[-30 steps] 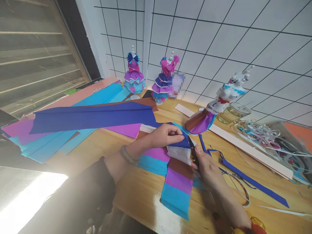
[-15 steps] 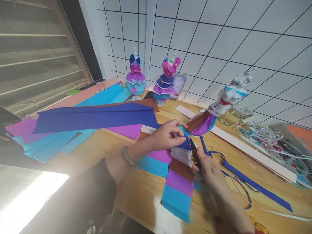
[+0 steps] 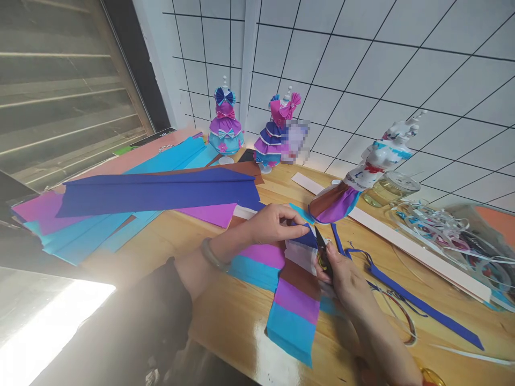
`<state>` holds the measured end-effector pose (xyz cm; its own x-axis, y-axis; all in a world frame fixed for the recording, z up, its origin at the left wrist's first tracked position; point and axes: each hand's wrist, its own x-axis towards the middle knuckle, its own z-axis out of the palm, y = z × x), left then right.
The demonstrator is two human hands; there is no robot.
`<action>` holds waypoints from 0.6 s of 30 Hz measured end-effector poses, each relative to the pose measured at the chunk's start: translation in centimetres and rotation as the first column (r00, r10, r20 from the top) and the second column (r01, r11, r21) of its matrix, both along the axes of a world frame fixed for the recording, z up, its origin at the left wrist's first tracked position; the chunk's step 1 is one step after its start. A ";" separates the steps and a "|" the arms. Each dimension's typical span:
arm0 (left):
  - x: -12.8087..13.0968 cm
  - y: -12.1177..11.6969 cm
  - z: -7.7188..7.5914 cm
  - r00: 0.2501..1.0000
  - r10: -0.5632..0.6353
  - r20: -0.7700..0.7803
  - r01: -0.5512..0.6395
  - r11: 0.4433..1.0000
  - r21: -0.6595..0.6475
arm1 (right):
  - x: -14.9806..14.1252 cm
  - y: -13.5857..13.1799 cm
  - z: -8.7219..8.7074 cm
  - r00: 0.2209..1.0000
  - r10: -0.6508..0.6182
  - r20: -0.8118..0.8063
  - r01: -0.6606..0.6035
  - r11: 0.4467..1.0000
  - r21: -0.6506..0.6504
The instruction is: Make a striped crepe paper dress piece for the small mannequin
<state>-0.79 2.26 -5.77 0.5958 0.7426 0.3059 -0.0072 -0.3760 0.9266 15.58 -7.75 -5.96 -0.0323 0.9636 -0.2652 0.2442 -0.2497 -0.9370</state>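
My left hand (image 3: 277,222), a bangle on its wrist, pinches the dark blue top end of a striped strip (image 3: 298,300) of paper or fabric. Below the blue, white, brown, purple and light blue bands run down toward me. In my closed right hand (image 3: 341,271) is a pair of black scissors (image 3: 322,247), the tip pointing up beside the strip's blue end. Part of the scissors is hidden by my fingers. Another striped piece (image 3: 255,268) lies flat under my left wrist. Just beyond my hands stands a white dress form (image 3: 372,166) with a brown and purple skirt.
Dark blue sheets (image 3: 161,195) lie over light blue and purple ones at left. Two small dressed forms, one with bows (image 3: 226,123), one with ruffles (image 3: 277,131), stand at the wall. A ribbon bin (image 3: 454,236), a white strip (image 3: 422,252) and blue scraps (image 3: 422,300) are at right.
The left fingers have shifted slightly at the strip's blue end. The scissors and right hand stay nearly in place, and the whole view has moved only a little.
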 end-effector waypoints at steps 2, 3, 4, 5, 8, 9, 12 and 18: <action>-0.1 0.0 0.1 1.000 -0.002 -0.003 0.002 1.000 -0.006 | -0.1 -0.1 0.1 1.000 -0.013 0.010 0.013 1.000 -0.001; -0.1 0.1 0.1 1.000 -0.005 -0.004 0.005 1.000 -0.019 | -0.1 -0.1 0.1 1.000 -0.019 0.004 0.019 1.000 -0.008; -0.1 0.1 0.1 1.000 -0.012 -0.004 0.012 0.999 -0.035 | -0.1 -0.1 0.1 1.000 -0.026 -0.003 0.026 1.000 -0.017; -0.1 0.1 0.0 1.000 -0.020 -0.002 0.020 0.998 -0.052 | -0.1 -0.1 0.0 0.999 -0.036 -0.004 0.036 0.999 -0.023; -0.1 0.2 -0.2 0.999 -0.042 0.002 0.042 0.996 -0.081 | 0.0 0.0 -0.2 0.997 -0.068 0.023 0.068 0.998 0.005; -0.1 0.3 -0.3 0.999 -0.046 0.005 0.046 0.995 -0.085 | 0.1 0.0 -0.4 0.997 -0.069 0.026 0.068 0.998 0.015; -0.1 0.4 -0.6 0.998 -0.055 0.015 0.056 0.995 -0.088 | 0.3 0.1 -0.7 0.999 -0.033 -0.004 0.033 0.999 0.002; -0.2 0.3 -0.5 0.996 -0.087 0.022 0.089 0.993 -0.077 | 0.3 -0.1 -0.6 0.998 0.003 -0.055 -0.005 0.999 -0.033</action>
